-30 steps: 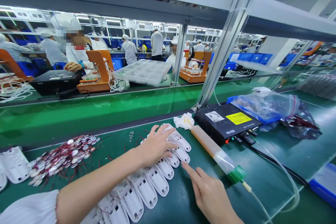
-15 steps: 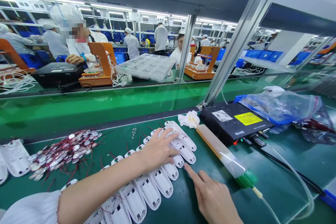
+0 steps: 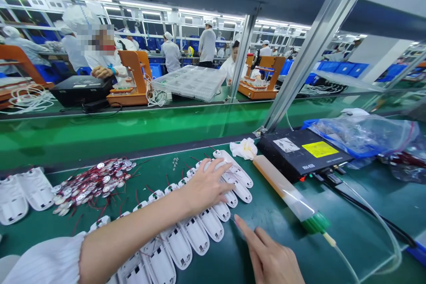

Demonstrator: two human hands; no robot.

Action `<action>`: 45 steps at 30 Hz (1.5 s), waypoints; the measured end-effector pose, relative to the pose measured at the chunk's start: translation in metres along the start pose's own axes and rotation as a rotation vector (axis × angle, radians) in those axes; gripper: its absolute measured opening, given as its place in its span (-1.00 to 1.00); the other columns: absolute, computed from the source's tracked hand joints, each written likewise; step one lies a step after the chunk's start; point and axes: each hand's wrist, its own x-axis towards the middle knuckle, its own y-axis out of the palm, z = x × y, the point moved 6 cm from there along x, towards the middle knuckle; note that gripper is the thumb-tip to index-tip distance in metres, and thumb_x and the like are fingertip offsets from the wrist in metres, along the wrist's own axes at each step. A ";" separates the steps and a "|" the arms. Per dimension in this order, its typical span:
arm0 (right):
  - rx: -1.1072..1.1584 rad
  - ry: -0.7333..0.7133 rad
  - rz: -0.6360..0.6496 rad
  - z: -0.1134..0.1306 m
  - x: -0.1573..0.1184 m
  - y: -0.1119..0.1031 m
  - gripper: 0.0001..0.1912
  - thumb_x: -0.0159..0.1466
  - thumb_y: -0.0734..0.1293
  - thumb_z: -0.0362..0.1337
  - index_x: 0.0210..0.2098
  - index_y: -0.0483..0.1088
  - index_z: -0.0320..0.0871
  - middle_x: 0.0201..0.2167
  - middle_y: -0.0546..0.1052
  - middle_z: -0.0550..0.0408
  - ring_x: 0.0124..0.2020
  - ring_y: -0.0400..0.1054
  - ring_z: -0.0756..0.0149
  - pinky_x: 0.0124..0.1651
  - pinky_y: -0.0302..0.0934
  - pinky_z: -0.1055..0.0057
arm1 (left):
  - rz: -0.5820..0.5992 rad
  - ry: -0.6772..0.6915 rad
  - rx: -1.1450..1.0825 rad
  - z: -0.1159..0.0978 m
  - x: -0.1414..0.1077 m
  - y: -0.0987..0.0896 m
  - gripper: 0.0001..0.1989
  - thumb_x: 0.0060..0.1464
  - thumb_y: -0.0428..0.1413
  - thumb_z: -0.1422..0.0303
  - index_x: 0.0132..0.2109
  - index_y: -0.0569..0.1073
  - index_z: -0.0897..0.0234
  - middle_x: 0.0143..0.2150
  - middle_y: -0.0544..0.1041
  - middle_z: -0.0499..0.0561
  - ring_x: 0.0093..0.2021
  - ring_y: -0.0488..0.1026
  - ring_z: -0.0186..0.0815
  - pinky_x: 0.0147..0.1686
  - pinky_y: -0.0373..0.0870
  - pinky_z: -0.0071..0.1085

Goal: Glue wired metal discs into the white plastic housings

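A slanting row of white plastic housings [image 3: 196, 235], with battery-like slots and thin red wires, lies on the green bench. My left hand [image 3: 208, 184] rests across the far end of the row, its fingers spread over the housings. My right hand [image 3: 271, 248] is just off the row's near-side ends. Its index finger is stretched toward a housing's rounded end, while the other fingers bend beneath; I see nothing held in it. To the left of the row is a pile of small silver discs with red wires [image 3: 100, 179].
Two more housings [image 3: 35, 191] lie at far left. Right of the row are a large dispensing syringe [image 3: 286, 191] with a green cap and hose, a black controller box [image 3: 299, 151] and crumpled tissue [image 3: 244, 148]. A metal post [image 3: 309, 49] rises behind. Co-workers sit across the bench.
My right index finger has drawn slightly away from the housings' ends. The left hand stays spread over the row. The whole view has shifted a little.
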 end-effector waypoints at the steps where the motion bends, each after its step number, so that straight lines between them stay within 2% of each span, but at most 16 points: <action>1: 0.005 -0.002 0.005 0.003 -0.001 0.000 -0.58 0.28 -0.08 -0.48 0.02 0.22 -0.26 -0.57 0.27 0.21 -0.71 0.20 0.56 -0.70 0.01 0.65 | -0.005 0.004 -0.002 -0.001 -0.003 -0.004 -0.72 0.04 0.16 0.27 -0.05 0.45 0.08 0.26 0.08 0.16 0.27 -0.06 0.10 0.08 -0.04 0.21; 4: -0.013 -0.009 0.019 0.009 0.000 0.001 -0.58 0.28 -0.08 -0.48 0.00 0.25 -0.26 -0.58 0.28 0.20 -0.73 0.18 0.57 -0.72 -0.02 0.63 | 0.020 0.036 -0.002 -0.006 -0.012 -0.009 -0.83 0.01 0.19 0.28 -0.19 0.52 0.12 0.27 0.09 0.14 0.27 -0.08 0.11 0.08 -0.06 0.23; 8: -0.054 -0.018 0.031 0.010 0.001 0.004 -0.57 0.25 -0.06 -0.52 0.00 0.25 -0.26 -0.58 0.27 0.21 -0.74 0.16 0.56 -0.73 -0.04 0.60 | 0.032 0.072 0.026 -0.009 -0.020 -0.002 -0.87 -0.02 0.22 0.28 -0.30 0.53 0.21 0.26 0.11 0.17 0.26 -0.06 0.12 0.08 -0.07 0.24; 15: -0.139 -0.023 0.030 0.017 0.006 0.003 -0.48 0.05 -0.02 -0.63 -0.07 0.29 -0.28 -0.61 0.27 0.20 -0.78 0.11 0.50 -0.74 -0.16 0.46 | -0.007 0.026 0.009 -0.007 -0.023 0.005 -0.88 -0.06 0.24 0.32 -0.31 0.53 0.20 0.25 0.13 0.15 0.26 -0.06 0.09 0.09 -0.07 0.22; 20: -0.088 0.005 -0.011 0.018 0.002 -0.001 -0.56 0.19 -0.03 -0.55 -0.04 0.27 -0.28 -0.59 0.26 0.20 -0.75 0.15 0.53 -0.72 -0.08 0.53 | -0.009 0.010 0.010 -0.008 -0.023 0.004 -0.88 -0.07 0.25 0.32 -0.31 0.53 0.20 0.23 0.16 0.13 0.26 -0.03 0.07 0.10 -0.05 0.18; 24: 0.023 -0.001 0.018 0.027 -0.008 -0.005 -0.60 0.29 -0.06 -0.47 0.02 0.22 -0.31 -0.58 0.25 0.21 -0.72 0.16 0.58 -0.72 -0.04 0.63 | -0.047 0.034 0.016 -0.014 -0.032 -0.002 -0.78 -0.04 0.23 0.29 -0.19 0.50 0.15 0.24 0.14 0.11 0.26 -0.04 0.04 0.11 -0.04 0.13; 26: 0.041 0.001 0.050 0.032 -0.012 -0.006 -0.59 0.29 -0.06 -0.47 0.03 0.21 -0.31 -0.58 0.26 0.20 -0.72 0.17 0.58 -0.72 -0.02 0.64 | -0.060 0.043 0.003 -0.017 -0.040 -0.005 -0.76 -0.02 0.21 0.26 -0.15 0.49 0.12 0.25 0.13 0.09 0.27 -0.07 0.02 0.12 -0.06 0.13; 31: -0.004 -0.015 0.038 0.038 -0.010 -0.009 -0.59 0.28 -0.08 -0.50 -0.02 0.25 -0.33 -0.60 0.25 0.20 -0.74 0.14 0.58 -0.74 -0.05 0.62 | -0.001 0.049 -0.026 -0.020 -0.058 0.000 -0.84 0.00 0.21 0.30 -0.21 0.50 0.16 0.24 0.13 0.11 0.26 -0.06 0.05 0.11 -0.06 0.16; 34: -0.053 -0.048 0.030 0.043 -0.005 -0.010 -0.59 0.24 -0.07 -0.51 -0.06 0.27 -0.35 -0.62 0.24 0.21 -0.76 0.12 0.58 -0.75 -0.07 0.61 | -0.008 0.030 -0.037 -0.019 -0.061 0.003 -0.87 0.00 0.20 0.34 -0.24 0.50 0.18 0.23 0.15 0.11 0.26 -0.05 0.04 0.10 -0.04 0.16; 40: -0.115 -0.083 0.032 0.048 0.001 -0.009 -0.49 0.05 -0.06 -0.63 -0.11 0.28 -0.31 -0.65 0.24 0.20 -0.75 0.15 0.55 -0.76 -0.14 0.55 | -0.030 0.019 -0.049 -0.018 -0.060 0.006 -0.88 -0.02 0.22 0.35 -0.26 0.50 0.19 0.23 0.16 0.11 0.26 -0.06 0.04 0.10 -0.05 0.15; 42: -0.101 -0.078 0.039 0.045 -0.002 -0.008 -0.50 0.08 -0.05 -0.62 -0.08 0.27 -0.30 -0.63 0.25 0.20 -0.75 0.14 0.56 -0.75 -0.13 0.55 | -0.026 0.013 -0.044 -0.019 -0.060 0.007 -0.87 -0.02 0.22 0.35 -0.26 0.50 0.19 0.22 0.16 0.11 0.26 -0.06 0.05 0.10 -0.05 0.16; 45: -0.057 -0.041 0.054 0.043 -0.012 -0.008 -0.57 0.23 -0.05 -0.53 0.02 0.22 -0.31 -0.59 0.25 0.20 -0.74 0.12 0.58 -0.73 -0.07 0.62 | -0.014 0.022 -0.027 -0.021 -0.062 0.003 -0.84 -0.01 0.21 0.34 -0.22 0.50 0.19 0.23 0.15 0.12 0.26 -0.05 0.05 0.10 -0.03 0.14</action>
